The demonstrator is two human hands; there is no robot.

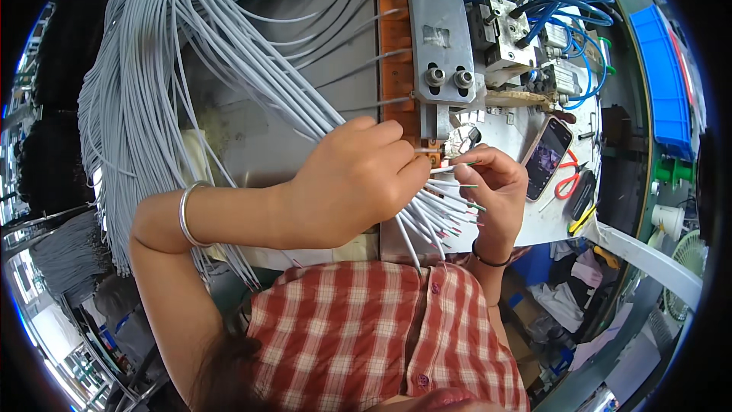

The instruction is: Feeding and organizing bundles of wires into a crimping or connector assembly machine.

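My left hand is closed around a bundle of thin grey cables. Their stripped ends fan out below its fingers, showing small green and red wire tips. Close beside it, the thumb and forefinger of my right hand pinch one cable's end, where a green wire shows. Both hands are just in front of a machine's orange block, along which several single cables lie spaced apart. A steel plate with two bolts covers that block's right side.
A large hank of grey cables hangs over the left side. Blue air hoses run over metal cylinders at the back right. To the right lie a phone, red-handled pliers and a black-and-yellow tool. A blue bin stands beyond.
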